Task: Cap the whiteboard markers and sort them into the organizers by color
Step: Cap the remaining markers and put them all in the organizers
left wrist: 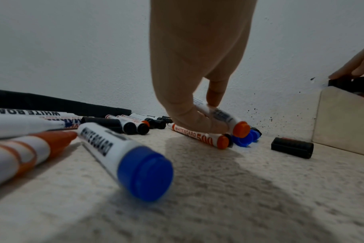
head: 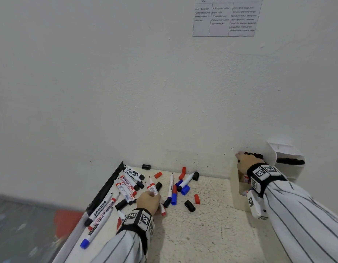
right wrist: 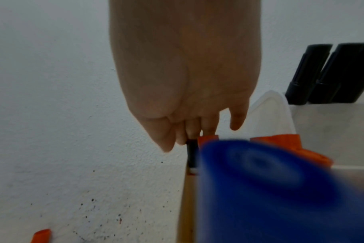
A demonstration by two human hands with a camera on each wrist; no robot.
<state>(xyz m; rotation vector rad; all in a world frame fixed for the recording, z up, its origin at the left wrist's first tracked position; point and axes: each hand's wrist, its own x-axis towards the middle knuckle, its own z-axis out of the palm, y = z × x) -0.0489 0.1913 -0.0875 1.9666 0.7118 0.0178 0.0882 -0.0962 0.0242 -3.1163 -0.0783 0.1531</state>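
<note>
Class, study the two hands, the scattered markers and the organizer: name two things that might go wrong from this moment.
1. The left hand pinches an uncapped red-ended white marker among loose ones; lifting may roll the red "500" marker beneath it, or smear ink.
2. The right hand pushes a black-capped marker into the white plastic organizer beside red caps; it may land in the wrong colour slot.

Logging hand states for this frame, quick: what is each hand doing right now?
Left hand: closed, pinching a red marker just above the table.
Right hand: closed, fingertips gripping a black marker at the white organizer.
</note>
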